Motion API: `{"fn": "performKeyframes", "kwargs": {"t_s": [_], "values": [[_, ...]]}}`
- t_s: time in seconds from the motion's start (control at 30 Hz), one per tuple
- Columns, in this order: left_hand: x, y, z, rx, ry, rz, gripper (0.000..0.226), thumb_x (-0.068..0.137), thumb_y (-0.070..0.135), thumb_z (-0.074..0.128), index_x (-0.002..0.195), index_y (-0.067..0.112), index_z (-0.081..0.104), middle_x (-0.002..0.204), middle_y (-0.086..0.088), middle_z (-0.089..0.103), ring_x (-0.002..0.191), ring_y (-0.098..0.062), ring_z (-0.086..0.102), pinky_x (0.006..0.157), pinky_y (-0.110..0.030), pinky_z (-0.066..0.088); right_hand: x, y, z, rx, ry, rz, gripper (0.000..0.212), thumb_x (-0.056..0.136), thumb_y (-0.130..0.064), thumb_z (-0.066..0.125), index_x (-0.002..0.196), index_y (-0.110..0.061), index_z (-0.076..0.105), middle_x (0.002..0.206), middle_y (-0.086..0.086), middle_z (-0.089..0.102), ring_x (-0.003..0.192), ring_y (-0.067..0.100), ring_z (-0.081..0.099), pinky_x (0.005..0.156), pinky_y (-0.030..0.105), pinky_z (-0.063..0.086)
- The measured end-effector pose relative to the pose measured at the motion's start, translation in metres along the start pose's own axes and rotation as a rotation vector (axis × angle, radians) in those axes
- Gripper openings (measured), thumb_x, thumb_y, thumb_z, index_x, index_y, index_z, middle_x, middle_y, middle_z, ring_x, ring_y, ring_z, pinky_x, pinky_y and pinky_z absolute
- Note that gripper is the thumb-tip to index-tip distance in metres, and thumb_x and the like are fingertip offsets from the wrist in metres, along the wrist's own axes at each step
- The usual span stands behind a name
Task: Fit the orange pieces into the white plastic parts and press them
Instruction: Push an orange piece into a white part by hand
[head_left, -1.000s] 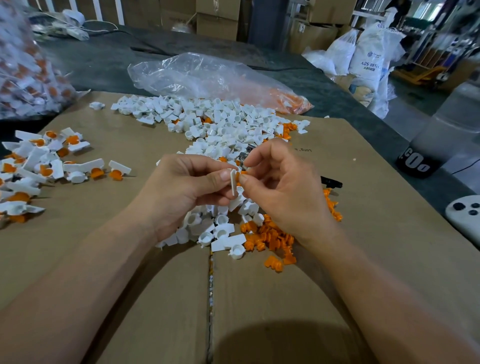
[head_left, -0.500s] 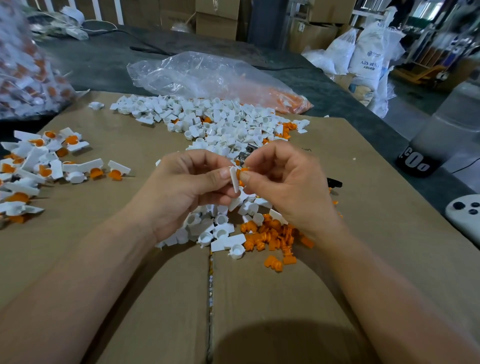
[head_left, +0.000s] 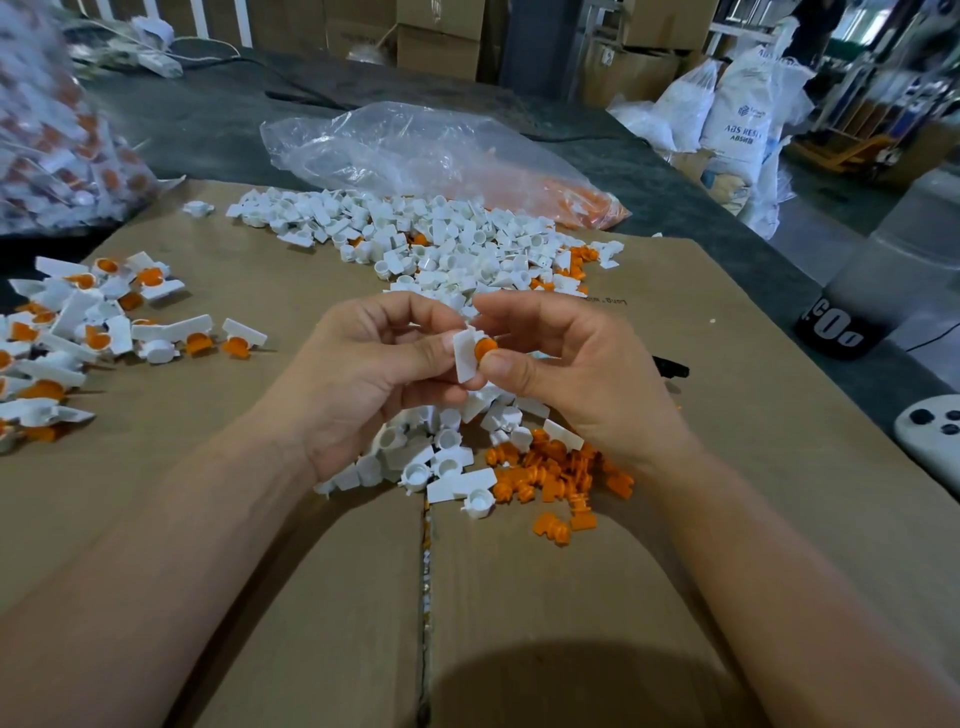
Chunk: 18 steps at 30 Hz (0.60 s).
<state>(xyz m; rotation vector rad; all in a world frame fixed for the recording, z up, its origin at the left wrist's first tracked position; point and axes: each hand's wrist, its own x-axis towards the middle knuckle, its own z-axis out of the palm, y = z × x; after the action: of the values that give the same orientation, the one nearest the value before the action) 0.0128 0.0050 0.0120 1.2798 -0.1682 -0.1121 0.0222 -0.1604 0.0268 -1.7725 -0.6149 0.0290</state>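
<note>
Warehouse backdrop, white sacks (head_left: 737, 119) and cartons behind; dark bench (head_left: 208, 119) carries a flattened cardboard sheet (head_left: 311, 571) as the work surface. Both hands are raised together over its middle. Left hand (head_left: 363, 374) pinches 1 white plastic part (head_left: 464, 356) by its flat tab, thumb on the front. Right hand (head_left: 571, 374) pinches 1 orange piece (head_left: 485, 347) against that part, thumb just under the orange head. Orange shows proud of the white, so probably mid-insertion; full seating can't be told. Loose white parts pile (head_left: 447, 249) lies beyond the hands, with more under them. Loose orange pieces (head_left: 556, 467) sit just beside the right wrist. Finished assemblies (head_left: 78, 332) are well apart at far left, and a clear plastic bag (head_left: 415, 150) lies behind the pile. To do it well: brace the tab firmly so it can't twist, keep the orange piece square to the socket, and push straight with the right thumb until flush. Any tilt likely jams it or flicks it off into the heap.
</note>
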Motion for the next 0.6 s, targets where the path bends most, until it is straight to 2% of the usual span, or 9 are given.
{"fn": "performKeyframes", "kwargs": {"t_s": [0.2, 0.37, 0.43, 0.5, 0.6], "values": [[-0.001, 0.0009, 0.0007, 0.008, 0.0, -0.038, 0.014, 0.06, 0.009, 0.064, 0.071, 0.003, 0.06, 0.061, -0.011, 0.068, 0.053, -0.017, 0.067, 0.047, -0.018, 0.053, -0.0014, -0.001, -0.0009, 0.018, -0.03, -0.009, 0.023, 0.068, -0.023, 0.065, 0.091, -0.025, 0.064, 0.083, -0.012, 0.067, 0.082, -0.001, 0.064, 0.072, 0.016, 0.051], [-0.0017, 0.0015, 0.0024, -0.014, 0.008, 0.029, 0.008, 0.064, 0.013, 0.063, 0.067, 0.007, 0.066, 0.06, -0.005, 0.067, 0.057, -0.017, 0.067, 0.055, -0.022, 0.056, -0.0002, 0.0006, -0.0004, 0.014, 0.037, -0.012, 0.022, 0.067, -0.023, 0.067, 0.088, -0.024, 0.062, 0.083, -0.009, 0.064, 0.078, 0.001, 0.061, 0.072, 0.018, 0.051], [-0.0029, 0.0026, 0.0031, 0.037, -0.004, 0.061, 0.007, 0.058, 0.016, 0.07, 0.063, 0.013, 0.07, 0.063, -0.005, 0.068, 0.06, -0.016, 0.068, 0.056, -0.022, 0.055, 0.0004, 0.0019, -0.0008, -0.024, 0.042, -0.001, 0.022, 0.07, -0.016, 0.07, 0.089, -0.024, 0.06, 0.086, -0.004, 0.063, 0.081, 0.005, 0.061, 0.075, 0.023, 0.053], [-0.0043, 0.0031, 0.0034, 0.091, -0.001, 0.073, 0.017, 0.048, 0.022, 0.075, 0.062, 0.015, 0.07, 0.064, -0.004, 0.068, 0.06, -0.016, 0.067, 0.056, -0.022, 0.054, 0.0004, 0.0029, 0.0001, -0.049, 0.036, 0.009, 0.025, 0.072, -0.01, 0.071, 0.089, -0.023, 0.059, 0.088, 0.0, 0.063, 0.082, 0.01, 0.061, 0.078, 0.027, 0.053], [-0.0045, 0.0029, 0.0018, 0.087, 0.002, 0.072, 0.022, 0.044, 0.023, 0.075, 0.064, 0.015, 0.072, 0.064, -0.003, 0.068, 0.059, -0.016, 0.067, 0.056, -0.024, 0.055, 0.0001, 0.0022, 0.0016, 0.004, 0.052, 0.014, 0.027, 0.063, -0.019, 0.072, 0.086, -0.022, 0.059, 0.083, -0.003, 0.062, 0.077, 0.004, 0.06, 0.074, 0.02, 0.053]]}}
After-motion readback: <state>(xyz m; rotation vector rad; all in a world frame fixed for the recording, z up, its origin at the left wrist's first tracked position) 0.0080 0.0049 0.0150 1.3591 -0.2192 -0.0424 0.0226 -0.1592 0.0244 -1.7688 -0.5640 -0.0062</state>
